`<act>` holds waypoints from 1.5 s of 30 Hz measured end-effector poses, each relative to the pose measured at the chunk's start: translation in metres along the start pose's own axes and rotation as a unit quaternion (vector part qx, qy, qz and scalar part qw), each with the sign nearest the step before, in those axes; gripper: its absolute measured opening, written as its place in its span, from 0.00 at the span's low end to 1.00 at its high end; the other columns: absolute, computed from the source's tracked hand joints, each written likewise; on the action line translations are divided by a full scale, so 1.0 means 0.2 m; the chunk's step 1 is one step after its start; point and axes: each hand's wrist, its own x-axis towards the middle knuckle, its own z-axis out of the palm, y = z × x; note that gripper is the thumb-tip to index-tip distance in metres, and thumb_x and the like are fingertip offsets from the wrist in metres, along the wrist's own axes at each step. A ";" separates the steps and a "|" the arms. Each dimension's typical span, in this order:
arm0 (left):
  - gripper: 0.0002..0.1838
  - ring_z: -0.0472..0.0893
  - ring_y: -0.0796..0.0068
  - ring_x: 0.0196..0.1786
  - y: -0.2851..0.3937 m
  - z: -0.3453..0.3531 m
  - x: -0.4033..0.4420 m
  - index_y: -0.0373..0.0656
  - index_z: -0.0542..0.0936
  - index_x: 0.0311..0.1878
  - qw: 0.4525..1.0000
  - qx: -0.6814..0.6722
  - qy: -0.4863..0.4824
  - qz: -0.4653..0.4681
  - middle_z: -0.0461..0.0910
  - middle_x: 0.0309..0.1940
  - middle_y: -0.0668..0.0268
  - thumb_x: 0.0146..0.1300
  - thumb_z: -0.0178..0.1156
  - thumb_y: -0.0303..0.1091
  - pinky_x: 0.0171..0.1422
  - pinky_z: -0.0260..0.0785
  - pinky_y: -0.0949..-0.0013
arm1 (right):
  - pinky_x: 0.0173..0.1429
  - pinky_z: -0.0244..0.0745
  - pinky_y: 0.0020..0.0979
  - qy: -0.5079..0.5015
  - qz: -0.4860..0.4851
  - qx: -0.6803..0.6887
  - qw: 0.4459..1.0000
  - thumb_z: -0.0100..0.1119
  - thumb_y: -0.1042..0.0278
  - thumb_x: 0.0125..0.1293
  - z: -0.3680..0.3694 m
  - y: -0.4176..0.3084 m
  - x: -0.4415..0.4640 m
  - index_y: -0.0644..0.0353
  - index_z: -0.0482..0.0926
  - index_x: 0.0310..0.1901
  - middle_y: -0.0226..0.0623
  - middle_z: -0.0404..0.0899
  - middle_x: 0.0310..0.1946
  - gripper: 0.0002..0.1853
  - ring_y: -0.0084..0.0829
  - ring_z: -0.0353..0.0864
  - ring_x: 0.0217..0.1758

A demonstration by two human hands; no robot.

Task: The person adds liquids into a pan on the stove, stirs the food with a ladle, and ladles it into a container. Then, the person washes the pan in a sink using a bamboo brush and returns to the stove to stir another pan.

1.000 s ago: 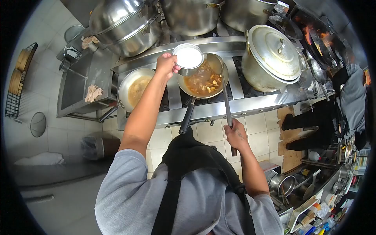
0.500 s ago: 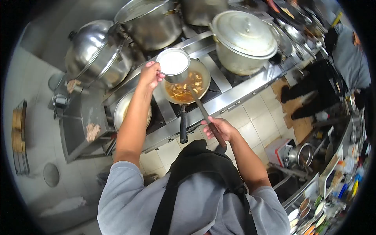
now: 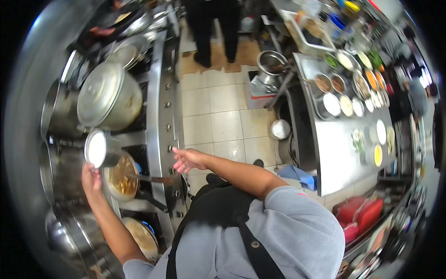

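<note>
My left hand [image 3: 93, 179] grips the side of a metal container [image 3: 111, 153] holding something white, tilted over the stove. Below it, a frying pan [image 3: 108, 187] on a burner holds brown sauce with pale pieces. A wooden-handled cooking utensil [image 3: 160, 179] rests with its far end in the sauce and its handle across the stove's front edge; its head is hidden. Close by that handle, my right hand [image 3: 189, 160] hangs in the air, fingers apart, holding nothing.
A big lidded pot [image 3: 125, 100] stands beyond the pan, and a second pan [image 3: 139, 237] sits over a blue flame nearer me. Right of the tiled aisle, a steel counter [image 3: 332, 169] carries several ingredient bowls. A person [image 3: 204, 32] stands on cardboard ahead.
My view has swung right, bringing the counter into sight. My right hand has let go of the utensil, which stays in the pan. The container remains in my left hand above the pan.
</note>
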 end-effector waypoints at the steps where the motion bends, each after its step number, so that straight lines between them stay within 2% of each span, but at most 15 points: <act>1: 0.09 0.72 0.85 0.18 0.01 0.11 0.00 0.46 0.73 0.39 1.000 0.002 -0.027 0.006 0.76 0.25 0.73 0.53 0.58 0.26 0.15 0.63 0.84 | 0.47 0.74 0.36 0.014 -0.019 -0.010 1.000 0.44 0.29 0.65 -0.04 0.01 -0.07 0.70 0.61 0.64 0.46 0.78 0.46 0.45 0.33 0.79 0.45; 2: 0.09 0.72 0.85 0.18 0.01 0.23 -0.02 0.46 0.73 0.39 0.999 0.002 -0.050 0.013 0.76 0.26 0.73 0.53 0.58 0.26 0.15 0.63 0.84 | 0.44 0.75 0.34 0.047 -0.045 -0.031 0.997 0.48 0.36 0.67 -0.11 0.03 -0.16 0.67 0.66 0.60 0.42 0.79 0.42 0.37 0.31 0.80 0.41; 8: 0.07 0.72 0.84 0.18 -0.09 1.03 -0.19 0.48 0.71 0.33 0.989 -0.032 -0.142 -0.005 0.72 0.21 0.74 0.53 0.57 0.25 0.17 0.64 0.83 | 0.45 0.74 0.33 0.261 -0.145 -0.264 0.917 0.54 0.48 0.66 -0.42 0.14 -1.02 0.67 0.72 0.54 0.42 0.81 0.39 0.28 0.31 0.80 0.42; 12: 0.06 0.72 0.82 0.17 -0.31 1.60 -0.21 0.47 0.72 0.34 0.970 -0.068 -0.231 -0.038 0.74 0.21 0.72 0.54 0.55 0.25 0.16 0.65 0.82 | 0.49 0.74 0.34 0.377 -0.145 -0.317 0.858 0.57 0.50 0.64 -0.61 0.29 -1.56 0.64 0.72 0.54 0.43 0.81 0.40 0.26 0.36 0.80 0.44; 16: 0.08 0.73 0.79 0.19 -0.57 2.20 -0.28 0.48 0.73 0.38 0.958 -0.006 -0.282 -0.057 0.75 0.24 0.70 0.54 0.55 0.28 0.17 0.64 0.80 | 0.51 0.74 0.38 0.459 -0.154 -0.320 0.814 0.57 0.50 0.63 -0.79 0.47 -1.91 0.61 0.74 0.54 0.47 0.81 0.41 0.25 0.44 0.80 0.47; 21: 0.07 0.67 0.79 0.16 -0.74 2.98 -0.65 0.49 0.67 0.34 0.927 -0.034 -0.368 -0.069 0.66 0.19 0.73 0.55 0.52 0.25 0.16 0.57 0.77 | 0.50 0.75 0.37 0.553 -0.129 -0.239 0.788 0.58 0.53 0.63 -0.85 0.61 -2.26 0.62 0.74 0.54 0.46 0.82 0.40 0.24 0.42 0.81 0.45; 22: 0.08 0.66 0.82 0.18 -0.76 3.11 -0.73 0.49 0.67 0.32 0.922 -0.030 -0.381 -0.065 0.65 0.21 0.73 0.51 0.54 0.24 0.16 0.59 0.79 | 0.49 0.75 0.36 0.567 -0.137 -0.227 0.780 0.59 0.55 0.64 -0.87 0.66 -2.30 0.62 0.74 0.54 0.45 0.82 0.38 0.23 0.39 0.82 0.42; 25: 0.08 0.66 0.79 0.17 -0.87 3.48 -0.82 0.48 0.68 0.32 0.912 -0.016 -0.402 -0.079 0.64 0.19 0.72 0.50 0.53 0.23 0.16 0.59 0.78 | 0.42 0.77 0.30 0.639 -0.183 -0.131 0.736 0.58 0.60 0.65 -0.91 0.76 -2.39 0.64 0.75 0.52 0.41 0.82 0.34 0.19 0.32 0.82 0.36; 26: 0.08 0.68 0.78 0.17 -0.91 3.59 -0.83 0.47 0.68 0.32 0.906 -0.013 -0.413 -0.087 0.65 0.19 0.71 0.51 0.53 0.23 0.17 0.59 0.77 | 0.39 0.76 0.27 0.656 -0.233 -0.033 0.717 0.58 0.61 0.66 -0.93 0.78 -2.43 0.64 0.76 0.50 0.40 0.82 0.32 0.17 0.28 0.81 0.32; 27: 0.06 0.73 0.74 0.16 -0.98 3.69 -0.80 0.43 0.69 0.34 0.895 -0.024 -0.437 -0.088 0.69 0.18 0.69 0.52 0.53 0.23 0.15 0.63 0.74 | 0.35 0.75 0.24 0.666 -0.278 0.067 0.689 0.58 0.63 0.67 -0.95 0.80 -2.47 0.65 0.77 0.49 0.38 0.82 0.30 0.15 0.25 0.80 0.29; 31: 0.06 0.75 0.72 0.16 -1.15 4.03 -0.80 0.44 0.69 0.32 0.884 -0.025 -0.453 -0.112 0.69 0.18 0.68 0.51 0.53 0.23 0.15 0.64 0.73 | 0.29 0.73 0.22 0.799 -0.320 0.176 0.477 0.55 0.58 0.69 -1.04 0.88 -2.77 0.61 0.76 0.44 0.34 0.79 0.26 0.13 0.22 0.76 0.23; 36: 0.06 0.75 0.71 0.15 -1.24 4.28 -0.78 0.44 0.68 0.31 0.878 0.014 -0.464 -0.114 0.69 0.18 0.67 0.51 0.53 0.24 0.15 0.64 0.73 | 0.27 0.72 0.23 0.854 -0.292 0.252 0.350 0.53 0.48 0.68 -1.17 1.07 -3.13 0.60 0.73 0.47 0.35 0.80 0.32 0.21 0.24 0.78 0.28; 42: 0.06 0.75 0.71 0.15 -1.32 4.35 -0.78 0.41 0.71 0.37 0.864 0.047 -0.491 -0.100 0.71 0.19 0.66 0.54 0.50 0.25 0.14 0.65 0.73 | 0.29 0.74 0.26 0.857 -0.225 0.308 0.347 0.49 0.41 0.68 -1.33 1.12 -3.37 0.64 0.70 0.55 0.42 0.80 0.38 0.30 0.31 0.82 0.33; 44: 0.08 0.75 0.73 0.16 -1.40 4.37 -0.76 0.41 0.73 0.39 0.867 0.066 -0.485 -0.091 0.74 0.21 0.65 0.56 0.48 0.25 0.14 0.64 0.73 | 0.30 0.76 0.31 0.856 -0.197 0.309 0.364 0.47 0.37 0.67 -1.40 1.15 -3.40 0.67 0.67 0.58 0.50 0.80 0.43 0.36 0.36 0.84 0.37; 45: 0.07 0.75 0.73 0.16 -1.42 4.37 -0.75 0.42 0.73 0.38 0.848 0.063 -0.517 -0.101 0.73 0.20 0.66 0.56 0.48 0.25 0.15 0.64 0.73 | 0.28 0.76 0.31 0.860 -0.193 0.306 0.361 0.47 0.38 0.66 -1.41 1.11 -3.42 0.69 0.67 0.58 0.52 0.79 0.43 0.36 0.37 0.84 0.35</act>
